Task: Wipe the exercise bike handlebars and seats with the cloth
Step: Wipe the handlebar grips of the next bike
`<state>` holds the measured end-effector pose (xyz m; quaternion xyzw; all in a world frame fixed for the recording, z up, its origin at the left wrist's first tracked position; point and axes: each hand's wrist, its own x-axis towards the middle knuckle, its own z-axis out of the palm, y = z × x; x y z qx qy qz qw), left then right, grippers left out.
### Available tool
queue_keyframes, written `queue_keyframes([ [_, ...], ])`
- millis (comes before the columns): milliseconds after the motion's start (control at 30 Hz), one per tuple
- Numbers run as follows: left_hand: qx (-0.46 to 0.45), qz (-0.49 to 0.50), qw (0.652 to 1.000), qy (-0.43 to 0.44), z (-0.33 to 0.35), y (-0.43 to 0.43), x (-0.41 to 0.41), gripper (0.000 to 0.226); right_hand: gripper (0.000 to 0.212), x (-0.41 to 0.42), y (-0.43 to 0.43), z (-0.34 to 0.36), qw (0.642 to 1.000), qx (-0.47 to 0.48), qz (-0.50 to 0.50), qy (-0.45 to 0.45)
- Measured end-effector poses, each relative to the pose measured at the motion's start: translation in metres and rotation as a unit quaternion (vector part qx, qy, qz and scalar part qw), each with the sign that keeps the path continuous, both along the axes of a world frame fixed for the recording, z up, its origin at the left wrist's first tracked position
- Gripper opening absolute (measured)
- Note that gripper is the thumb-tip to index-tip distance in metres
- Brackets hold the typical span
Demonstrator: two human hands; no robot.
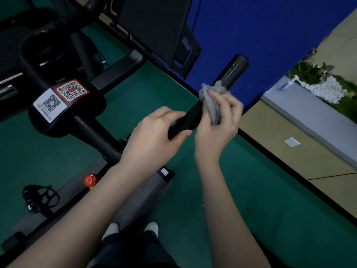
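1. Handlebar (232, 71): a black padded bar of the exercise bike. It runs diagonally through the middle of the view, above the green floor (212, 190), and its rounded end points toward the blue wall.
2. Left grip (154, 130): closed round the lower stretch of the handlebar, fingers over the top and thumb beneath. It holds the bar only, no cloth.
3. Right grip (218, 120): just beside the left, further up the bar. Its fingers curl over the grey cloth and pinch it against the handlebar.
4. Grey cloth (210, 97): bunched, lying on the bar between my right grip and the bare end section.
5. Step in hand, as I judge it: wiping this handlebar, with the run out to the end cap lying ahead of the cloth.
6. Method:
   - I spread the cloth so it wraps the whole bar.
   - I squeeze firmly and draw it outward, twisting to reach the underside.
   - My left grip steadies the bar meanwhile.
7. Caution: a bunched cloth touches only a narrow band. The patch under my left grip also needs a pass once that hand shifts.
8. Also in view: QR stickers (71, 89) on the frame, a red knob (90, 179) and a pedal (39, 196). I cannot pick out a seat from here.
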<state>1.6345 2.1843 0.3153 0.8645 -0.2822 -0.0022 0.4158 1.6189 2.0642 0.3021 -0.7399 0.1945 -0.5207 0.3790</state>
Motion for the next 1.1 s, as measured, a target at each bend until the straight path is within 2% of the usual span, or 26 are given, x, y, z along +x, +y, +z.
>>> queue_keyframes([
  [333, -0.013, -0.008, 1.000, 0.010, -0.002, 0.001, 0.002, 0.039, 0.015, -0.006, 0.019, -0.007, 0.985, 0.167, -0.040, -0.020],
  [467, -0.006, -0.014, 1.000, 0.010, -0.001, 0.002, 0.003, 0.040, 0.009, -0.005, 0.017, -0.008, 0.939, 0.336, -0.037, -0.057],
  [567, -0.007, -0.026, 0.999, 0.017, 0.001, 0.005, 0.000, 0.042, 0.010, 0.007, 0.004, 0.003, 0.883, 0.453, -0.015, -0.122],
  [667, 0.000, -0.036, 0.999, -0.003, 0.002, 0.007, -0.003, 0.044, 0.013, 0.018, -0.018, 0.018, 0.853, 0.499, 0.025, -0.149],
  [800, -0.010, -0.043, 0.999, 0.006, 0.003, 0.007, -0.003, 0.044, 0.012, 0.029, -0.037, 0.034, 0.858, 0.492, 0.024, -0.146],
  [933, -0.009, -0.044, 0.999, 0.014, 0.004, 0.005, -0.003, 0.043, 0.006, 0.022, -0.019, 0.026, 0.896, 0.427, 0.000, -0.123],
  [1033, -0.007, -0.039, 0.999, 0.018, 0.004, 0.003, -0.002, 0.043, 0.010, 0.014, -0.006, 0.020, 0.943, 0.318, -0.032, -0.095],
  [1100, -0.006, -0.035, 0.999, 0.020, 0.003, 0.003, -0.002, 0.042, 0.009, 0.016, -0.006, 0.021, 0.978, 0.192, -0.066, -0.055],
])
